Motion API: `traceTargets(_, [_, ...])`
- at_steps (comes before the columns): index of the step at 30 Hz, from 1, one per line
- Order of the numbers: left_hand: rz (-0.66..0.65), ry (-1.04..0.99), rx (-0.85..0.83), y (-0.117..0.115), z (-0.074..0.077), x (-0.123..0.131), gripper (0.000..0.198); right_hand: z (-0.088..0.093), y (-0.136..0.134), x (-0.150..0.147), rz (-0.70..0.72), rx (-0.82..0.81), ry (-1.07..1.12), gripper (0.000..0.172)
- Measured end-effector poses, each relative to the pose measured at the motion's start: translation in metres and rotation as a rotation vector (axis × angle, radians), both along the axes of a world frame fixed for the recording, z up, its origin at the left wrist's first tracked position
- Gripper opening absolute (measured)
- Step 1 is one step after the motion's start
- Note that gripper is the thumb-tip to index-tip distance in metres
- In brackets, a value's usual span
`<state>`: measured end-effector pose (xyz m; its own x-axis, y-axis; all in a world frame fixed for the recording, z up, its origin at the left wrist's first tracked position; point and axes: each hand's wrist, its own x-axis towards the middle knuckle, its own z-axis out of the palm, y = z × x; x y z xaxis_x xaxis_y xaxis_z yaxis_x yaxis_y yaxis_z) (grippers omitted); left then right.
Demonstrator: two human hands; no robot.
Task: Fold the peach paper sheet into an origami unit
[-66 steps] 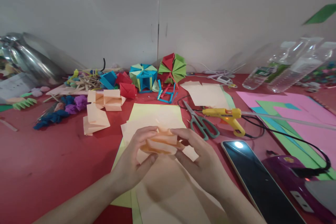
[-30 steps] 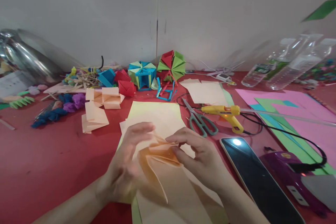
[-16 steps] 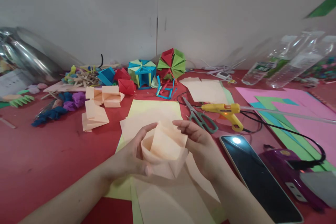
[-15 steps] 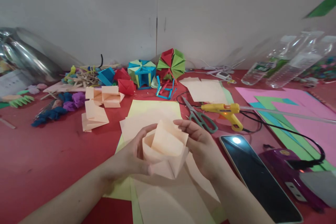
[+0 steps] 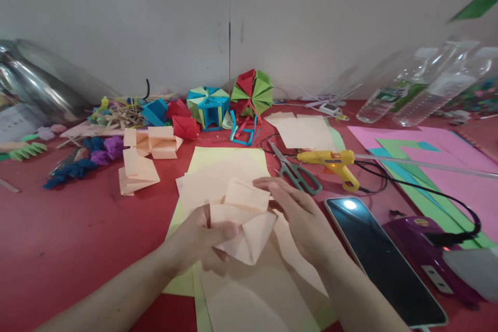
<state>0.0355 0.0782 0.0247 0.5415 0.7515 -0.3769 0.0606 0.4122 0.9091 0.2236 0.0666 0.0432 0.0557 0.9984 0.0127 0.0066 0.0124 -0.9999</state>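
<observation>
A folded peach paper piece (image 5: 245,225), looking like a small box with a raised flap, is held above the stacked paper sheets. My left hand (image 5: 208,231) grips its left side, thumb pressed on the front face and fingers behind. At its right edge my right hand (image 5: 293,207) touches the back corner with its fingers; the fingertips are partly hidden behind the paper. Under both hands lie peach sheets (image 5: 260,295) over yellow ones (image 5: 179,285). More folded peach pieces (image 5: 140,171) rest on the red table to the left.
Scissors (image 5: 298,171) and a yellow glue gun (image 5: 334,158) lie right of the paper. Nearer are a phone (image 5: 385,259) and a purple power strip (image 5: 424,244). Colored paper (image 5: 447,166) and bottles (image 5: 416,93) occupy the right; paper models (image 5: 210,106) stand at the back.
The folded paper has been tipped so its front face shows and its opening looks narrower. My left thumb has moved up onto that face.
</observation>
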Motion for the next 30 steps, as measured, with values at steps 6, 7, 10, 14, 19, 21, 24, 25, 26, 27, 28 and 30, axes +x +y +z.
traceTargets(6, [0.093,-0.049,-0.054,-0.0029,0.0001,0.0035,0.037,-0.0015,-0.0024,-0.0043,0.121,-0.068,-0.027,0.033])
traceTargets(7, [0.083,-0.059,-0.070,-0.0033,0.0000,0.0038,0.036,-0.0023,-0.0023,-0.0053,0.134,-0.093,0.003,0.034])
traceTargets(10, [0.050,-0.049,-0.127,-0.0036,-0.0005,0.0035,0.039,-0.0037,-0.0011,-0.0069,0.133,-0.160,0.088,0.032])
traceTargets(14, [0.006,-0.075,-0.127,-0.0029,-0.0009,0.0027,0.048,-0.0021,-0.0002,-0.0075,0.124,-0.172,0.135,0.031])
traceTargets(19, [0.108,-0.065,0.023,-0.0026,-0.0017,0.0037,0.046,-0.0004,-0.0018,-0.0076,0.128,-0.084,0.134,0.030])
traceTargets(21, [0.141,-0.050,0.091,-0.0023,-0.0022,0.0038,0.048,-0.0005,-0.0027,-0.0071,0.138,-0.094,0.116,0.033])
traceTargets(24, [0.117,-0.029,0.147,-0.0012,-0.0020,0.0030,0.051,-0.0008,-0.0032,-0.0063,0.182,-0.109,0.109,0.033])
traceTargets(25, [0.096,-0.025,0.152,-0.0008,-0.0014,0.0024,0.052,-0.0010,-0.0032,-0.0060,0.192,-0.101,0.102,0.031])
traceTargets(26, [0.072,-0.021,0.151,-0.0005,-0.0005,0.0017,0.053,-0.0013,-0.0032,-0.0057,0.205,-0.092,0.090,0.027])
traceTargets(27, [0.043,-0.013,0.146,-0.0003,0.0007,0.0009,0.053,-0.0016,-0.0032,-0.0054,0.220,-0.085,0.077,0.023])
traceTargets(28, [0.012,0.000,0.136,-0.0002,0.0020,0.0001,0.052,-0.0020,-0.0033,-0.0050,0.235,-0.082,0.060,0.019])
traceTargets(30, [-0.043,0.027,0.116,-0.0002,0.0048,-0.0014,0.049,-0.0028,-0.0036,-0.0043,0.252,-0.084,0.019,0.014])
